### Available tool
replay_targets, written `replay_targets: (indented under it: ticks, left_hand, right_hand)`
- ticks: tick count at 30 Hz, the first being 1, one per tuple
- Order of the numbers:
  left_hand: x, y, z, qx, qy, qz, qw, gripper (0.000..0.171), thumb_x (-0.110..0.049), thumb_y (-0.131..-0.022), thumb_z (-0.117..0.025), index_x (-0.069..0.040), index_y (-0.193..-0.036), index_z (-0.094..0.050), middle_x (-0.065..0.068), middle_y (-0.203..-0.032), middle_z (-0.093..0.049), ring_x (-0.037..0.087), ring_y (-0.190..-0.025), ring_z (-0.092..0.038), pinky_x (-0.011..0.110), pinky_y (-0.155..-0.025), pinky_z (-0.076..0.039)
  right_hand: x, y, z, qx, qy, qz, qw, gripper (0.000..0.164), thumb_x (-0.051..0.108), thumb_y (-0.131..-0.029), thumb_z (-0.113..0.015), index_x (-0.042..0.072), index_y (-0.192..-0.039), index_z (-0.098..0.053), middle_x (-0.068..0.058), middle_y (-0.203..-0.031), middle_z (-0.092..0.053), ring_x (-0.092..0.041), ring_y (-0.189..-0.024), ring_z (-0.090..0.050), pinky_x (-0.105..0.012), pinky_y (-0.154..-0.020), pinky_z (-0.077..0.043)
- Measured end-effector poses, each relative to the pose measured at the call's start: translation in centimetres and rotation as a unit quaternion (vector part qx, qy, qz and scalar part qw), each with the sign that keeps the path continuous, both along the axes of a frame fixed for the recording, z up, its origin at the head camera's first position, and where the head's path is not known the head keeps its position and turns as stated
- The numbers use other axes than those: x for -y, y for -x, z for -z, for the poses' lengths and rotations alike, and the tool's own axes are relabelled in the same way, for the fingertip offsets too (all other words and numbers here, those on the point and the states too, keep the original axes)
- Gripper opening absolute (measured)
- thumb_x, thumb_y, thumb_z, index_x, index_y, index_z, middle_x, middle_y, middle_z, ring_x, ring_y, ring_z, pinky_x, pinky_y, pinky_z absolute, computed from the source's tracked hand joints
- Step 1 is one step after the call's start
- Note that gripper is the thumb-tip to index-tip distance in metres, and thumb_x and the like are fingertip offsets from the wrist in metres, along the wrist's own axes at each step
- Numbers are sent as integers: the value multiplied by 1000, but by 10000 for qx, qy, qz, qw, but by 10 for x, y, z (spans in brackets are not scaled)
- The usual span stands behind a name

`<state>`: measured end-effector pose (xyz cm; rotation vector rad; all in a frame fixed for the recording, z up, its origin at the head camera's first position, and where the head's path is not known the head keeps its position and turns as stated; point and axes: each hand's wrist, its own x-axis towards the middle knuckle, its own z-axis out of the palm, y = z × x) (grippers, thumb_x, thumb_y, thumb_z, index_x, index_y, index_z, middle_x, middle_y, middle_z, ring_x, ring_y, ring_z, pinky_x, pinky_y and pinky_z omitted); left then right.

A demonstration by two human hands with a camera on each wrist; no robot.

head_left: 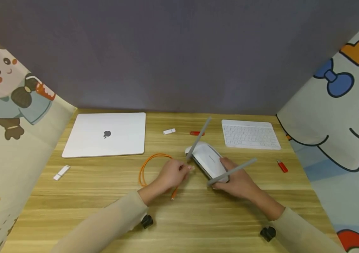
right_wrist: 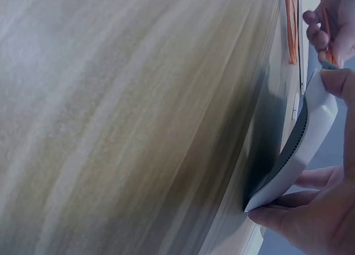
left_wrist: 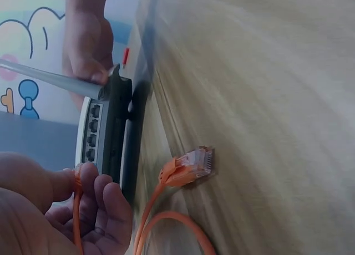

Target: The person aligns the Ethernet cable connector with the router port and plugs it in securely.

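My left hand (head_left: 175,172) pinches one plug end of an orange network cable (head_left: 143,168) between thumb and fingertips. In the left wrist view that end sits close by the row of ports (left_wrist: 92,134) on a white router (head_left: 209,160). The cable's other clear plug (left_wrist: 195,163) lies on the table. My right hand (head_left: 237,181) grips the router by its right edge, thumb and fingers on opposite sides, and holds it tilted. Two grey antennas (head_left: 198,139) stick out from the router's port side, spread apart. In the right wrist view the router's white shell (right_wrist: 310,141) slants above the tabletop.
A silver laptop (head_left: 106,135) lies closed at the back left, a white keyboard (head_left: 250,134) at the back right. White USB sticks (head_left: 61,172) and red USB sticks (head_left: 282,166) are scattered about. A grey panel (head_left: 179,56) closes off the wooden table's (head_left: 198,225) back.
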<state>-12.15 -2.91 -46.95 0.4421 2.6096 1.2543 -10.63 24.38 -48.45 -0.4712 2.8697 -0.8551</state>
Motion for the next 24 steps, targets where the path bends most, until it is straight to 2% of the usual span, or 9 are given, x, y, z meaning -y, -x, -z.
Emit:
replay_targets:
  ticks: [2, 8, 15, 24]
  left_hand:
    - [-3, 3, 0, 181, -60, -56, 9998, 44, -31, -100, -54, -7, -64, -67, -7, -51, -55, 8, -42, -41, 24, -41, -35]
    - [-9, 9, 3, 642, -328, -159, 9973, 47, -33, -100, -52, -1, -71, -69, 5, -58, -63, 9, -40, -38, 24, -38, -32]
    - [-13, 16, -3, 765, -549, -189, 9954, 44, -32, -100, -53, 0, -74, -68, 18, -69, -68, 8, -40, -39, 21, -38, -31]
    - [-19, 18, -8, 917, -602, -215, 9937, 45, -31, -101, -52, 1, -73, -68, 20, -71, -68, 8, -43, -40, 21, -40, -31]
  right_hand:
    - [0, -2, 0, -11, -44, 7, 10000, 103, 51, -69, -82, 6, -149, -35, -21, -149, -40, -37, -129, -47, -53, -97, -45]
    - [2, -2, -4, 108, 28, 18, 9999, 102, 54, -70, -80, 7, -149, -35, -20, -149, -40, -36, -128, -48, -53, -97, -45]
    - [0, 2, -9, 227, 92, 28, 9997, 98, 49, -70, -82, 7, -147, -39, -15, -146, -46, -32, -122, -52, -51, -96, -47]
    - [-3, 3, -11, 348, 249, -39, 9991, 94, 49, -72, -81, 11, -147, -40, -13, -142, -50, -30, -121, -53, -49, -95, -47]
